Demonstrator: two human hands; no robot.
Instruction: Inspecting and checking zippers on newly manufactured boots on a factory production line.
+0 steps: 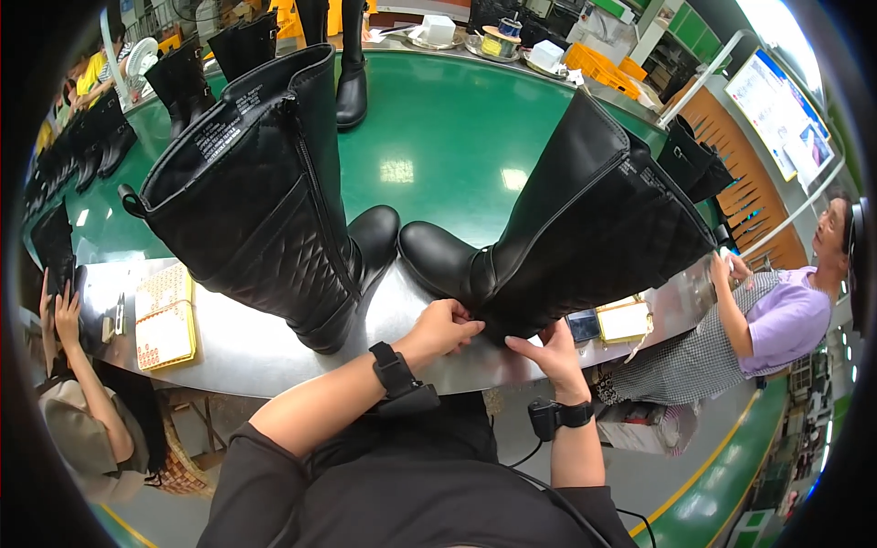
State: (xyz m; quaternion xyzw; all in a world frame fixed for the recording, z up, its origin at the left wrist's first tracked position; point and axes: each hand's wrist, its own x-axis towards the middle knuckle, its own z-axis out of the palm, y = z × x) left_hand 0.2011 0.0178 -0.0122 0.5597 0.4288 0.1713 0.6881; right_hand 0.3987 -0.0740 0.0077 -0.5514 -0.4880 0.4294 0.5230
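Two tall black boots stand on the metal edge of the table in front of me. The left boot [265, 196] has a quilted panel and a zipper up its shaft. The right boot [585, 219] leans to the right, its toe pointing left and a strap round its ankle. At that boot's ankle, my left hand [443, 329] is closed in a pinch; what lies between the fingertips is too small to make out. My right hand [555, 358] is round the back of the same boot's heel, thumb stretched toward the left hand, some fingertips hidden by the boot.
A green tabletop [438, 137] carries more black boots [352, 91] at the back and left. A yellow-edged booklet [166, 315] lies left, a phone [582, 326] and notepad [625, 320] right. Co-workers are at both sides; one [776, 310] wears a purple top. An orange crate [598, 68] stands behind.
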